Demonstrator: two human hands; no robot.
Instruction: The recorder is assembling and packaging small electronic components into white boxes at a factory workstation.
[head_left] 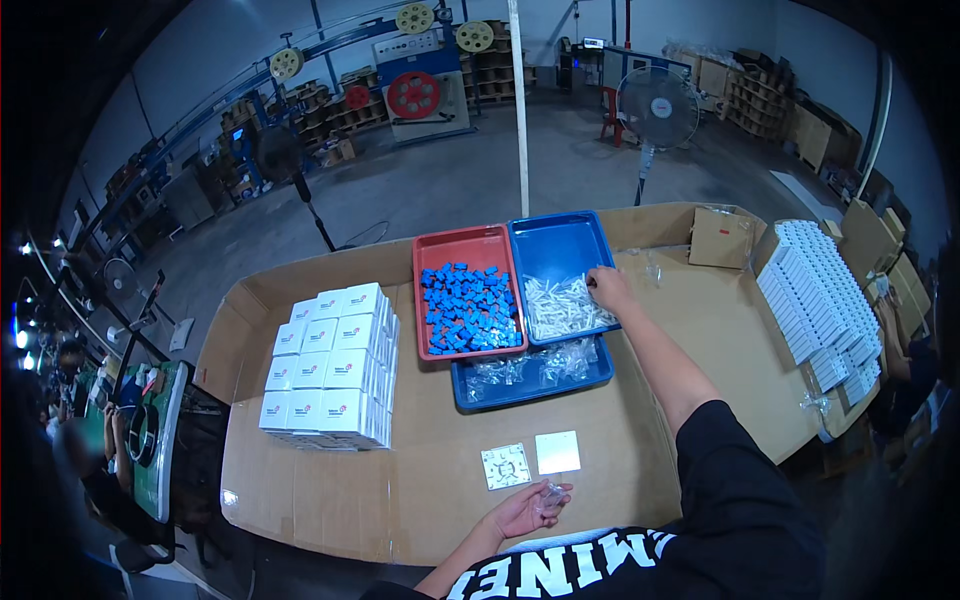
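Observation:
Low at the front, my left hand (516,512) is turned palm up, with a small clear plastic bag (551,497) held in its fingers. Just beyond it on the cardboard lie a white square plate with moulded details (506,467) and a plain white square plate (558,452). My right hand (610,290) reaches to the right side of a blue tray (560,235), over a heap of small white slim parts (565,308). Its fingers are curled together, and what they hold is too small to make out.
Left of the blue tray stands a red tray (465,242) of small blue parts. A lower blue tray (490,402) holds clear bags. Stacked white boxes (330,370) stand at left, piled white pieces (820,300) at right. Cardboard walls (330,262) edge the table; a fan (658,110) stands beyond.

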